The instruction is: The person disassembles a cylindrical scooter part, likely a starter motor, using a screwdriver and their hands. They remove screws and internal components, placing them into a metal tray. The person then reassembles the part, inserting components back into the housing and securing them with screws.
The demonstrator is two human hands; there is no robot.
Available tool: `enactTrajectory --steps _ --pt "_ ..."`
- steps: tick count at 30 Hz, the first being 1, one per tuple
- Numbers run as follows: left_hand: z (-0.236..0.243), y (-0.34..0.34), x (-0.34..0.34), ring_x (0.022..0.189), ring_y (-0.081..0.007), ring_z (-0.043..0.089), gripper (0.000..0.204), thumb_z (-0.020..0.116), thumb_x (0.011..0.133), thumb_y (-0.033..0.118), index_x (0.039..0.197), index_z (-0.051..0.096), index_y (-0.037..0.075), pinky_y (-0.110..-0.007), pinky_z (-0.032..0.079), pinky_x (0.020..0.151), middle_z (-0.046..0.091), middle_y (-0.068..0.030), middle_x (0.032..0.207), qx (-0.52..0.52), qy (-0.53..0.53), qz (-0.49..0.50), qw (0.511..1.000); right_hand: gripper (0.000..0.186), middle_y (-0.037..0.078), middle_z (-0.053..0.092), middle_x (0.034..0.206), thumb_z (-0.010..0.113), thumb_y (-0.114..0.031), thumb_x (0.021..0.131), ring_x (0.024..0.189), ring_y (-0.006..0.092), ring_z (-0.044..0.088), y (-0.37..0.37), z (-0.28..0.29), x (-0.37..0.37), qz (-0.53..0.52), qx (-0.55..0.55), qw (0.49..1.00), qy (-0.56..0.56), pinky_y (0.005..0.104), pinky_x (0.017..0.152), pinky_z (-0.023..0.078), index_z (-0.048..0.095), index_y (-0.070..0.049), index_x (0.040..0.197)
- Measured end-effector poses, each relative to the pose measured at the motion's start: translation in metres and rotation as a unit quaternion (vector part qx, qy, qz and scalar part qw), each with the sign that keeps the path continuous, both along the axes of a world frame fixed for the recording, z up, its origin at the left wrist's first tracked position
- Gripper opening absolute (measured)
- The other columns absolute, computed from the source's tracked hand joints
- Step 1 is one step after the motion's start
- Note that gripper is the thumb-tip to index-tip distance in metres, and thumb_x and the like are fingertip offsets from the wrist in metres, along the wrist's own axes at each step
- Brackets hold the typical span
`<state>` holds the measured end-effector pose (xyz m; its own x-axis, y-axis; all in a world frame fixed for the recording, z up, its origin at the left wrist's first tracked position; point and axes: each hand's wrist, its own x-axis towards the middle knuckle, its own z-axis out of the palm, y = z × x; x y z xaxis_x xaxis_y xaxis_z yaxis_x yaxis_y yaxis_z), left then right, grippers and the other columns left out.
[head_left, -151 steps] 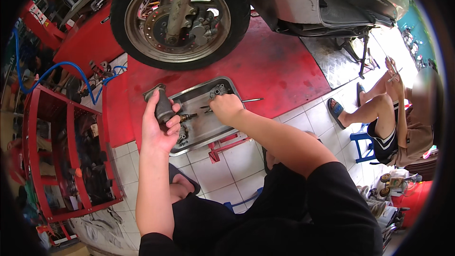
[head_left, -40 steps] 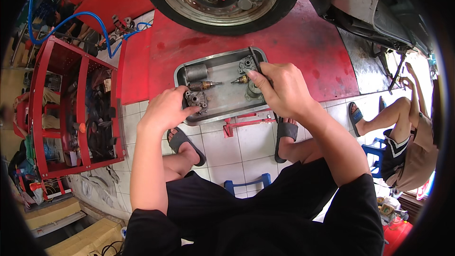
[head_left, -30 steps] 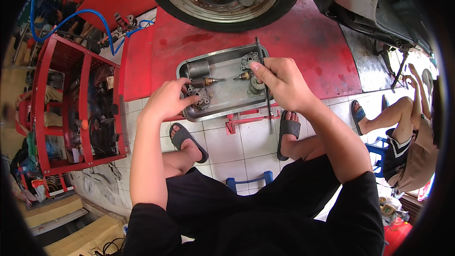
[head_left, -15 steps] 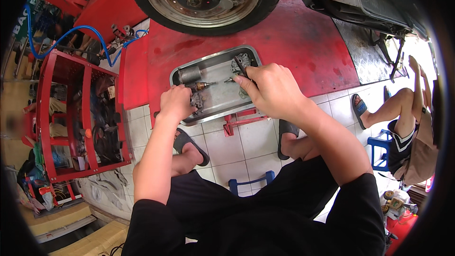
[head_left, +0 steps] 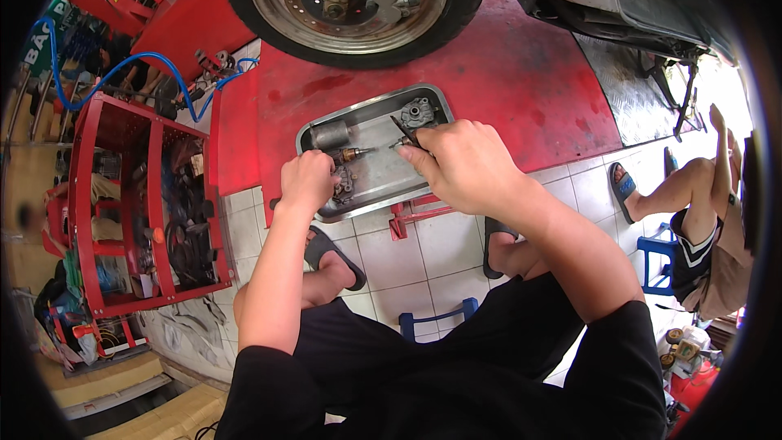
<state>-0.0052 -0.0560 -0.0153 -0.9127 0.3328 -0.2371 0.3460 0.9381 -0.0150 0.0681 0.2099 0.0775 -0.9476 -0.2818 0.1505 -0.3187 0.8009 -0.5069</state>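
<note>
A shallow metal tray (head_left: 383, 206) lies in front of me with several metal parts in it. My left hand (head_left: 309, 182) is closed over its left edge, on a grey cast-metal part (head_left: 345, 182) that looks like a carburetor. Beside those fingers a brass-coloured fitting with a thin needle tip (head_left: 352, 152) points right. Closed at the tray's right side, my right hand (head_left: 471, 163) grips a slim dark tool (head_left: 401, 127), its kind unclear. A small metal tip (head_left: 399, 145) shows by the right fingers. Farther back are a grey cylinder (head_left: 330, 134) and a round cast cover (head_left: 419, 112).
The tray rests on a red platform (head_left: 521, 106), below a motorcycle front wheel (head_left: 354, 49). A red tool cart (head_left: 159, 204) stands left, near a blue hose (head_left: 151, 55). A blue stool (head_left: 440, 318) is under me. Another person (head_left: 709, 236) sits at the right.
The view has shifted slightly. My right hand has turned and drawn a little away from the round cover, which shows more fully. My left hand keeps its place at the tray's left side.
</note>
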Motion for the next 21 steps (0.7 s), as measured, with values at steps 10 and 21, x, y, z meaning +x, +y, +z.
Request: enactTrajectory --steps 10,21 --pt "0.004 0.009 0.004 0.095 -0.0302 0.068 0.021 0.079 0.08 0.021 0.096 0.072 0.009 -0.043 0.056 0.075 0.068 -0.0077 0.097 0.066 0.071 -0.034 0.995 0.034 0.026 0.067 0.093 0.056 -0.026 0.099 0.087 0.0441 0.066 0.002 -0.022 -0.011 -0.005 -0.028 0.994 -0.105 0.0499 0.077 0.054 0.068 0.004 0.09" --pt "0.017 0.02 -0.039 0.111 -0.0318 0.061 0.038 0.08 0.077 0.018 0.11 0.067 0.005 -0.045 0.053 0.091 0.063 -0.0122 0.114 0.07 0.156 -0.079 0.982 0.023 0.021 0.074 0.102 0.062 -0.015 0.085 0.1 0.0336 0.073 -0.066 -0.063 -0.043 0.064 0.139 0.961 -0.229 0.0437 0.086 0.059 0.076 -0.003 0.1"
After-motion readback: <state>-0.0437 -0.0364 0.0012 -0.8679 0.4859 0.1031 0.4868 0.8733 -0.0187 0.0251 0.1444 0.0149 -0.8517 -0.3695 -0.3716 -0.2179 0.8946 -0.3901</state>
